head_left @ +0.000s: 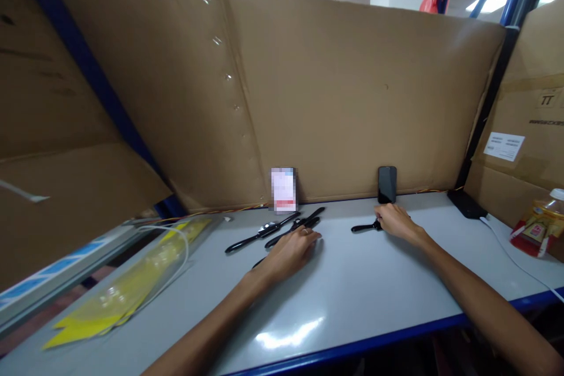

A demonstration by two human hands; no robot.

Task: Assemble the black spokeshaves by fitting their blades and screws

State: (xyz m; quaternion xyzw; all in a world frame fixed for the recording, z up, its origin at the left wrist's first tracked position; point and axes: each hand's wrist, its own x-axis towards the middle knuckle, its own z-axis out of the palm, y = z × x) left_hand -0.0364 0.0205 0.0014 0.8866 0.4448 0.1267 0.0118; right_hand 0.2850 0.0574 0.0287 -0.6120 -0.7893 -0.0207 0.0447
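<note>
My right hand point(393, 220) is closed on a black spokeshave point(363, 228). One handle sticks out to the left of the fingers, and the hand covers most of the rest. Palm down, my left hand point(296, 248) is over the right part of a group of spokeshaves, its fingers curled under. What they hold, if anything, is hidden. One black spokeshave point(247, 242) with a shiny metal middle lies left of that hand. Another spokeshave point(314, 213) lies just behind the knuckles. A dark handle end point(259, 262) shows beside the left wrist.
A phone with a lit screen point(284, 191) and a dark phone point(387, 184) lean on the cardboard wall point(343, 100). A black power bank point(467, 204) with a white cable and a red-and-yellow container point(535, 226) stand right. Yellow plastic packaging point(132, 282) lies left on the table point(352, 299).
</note>
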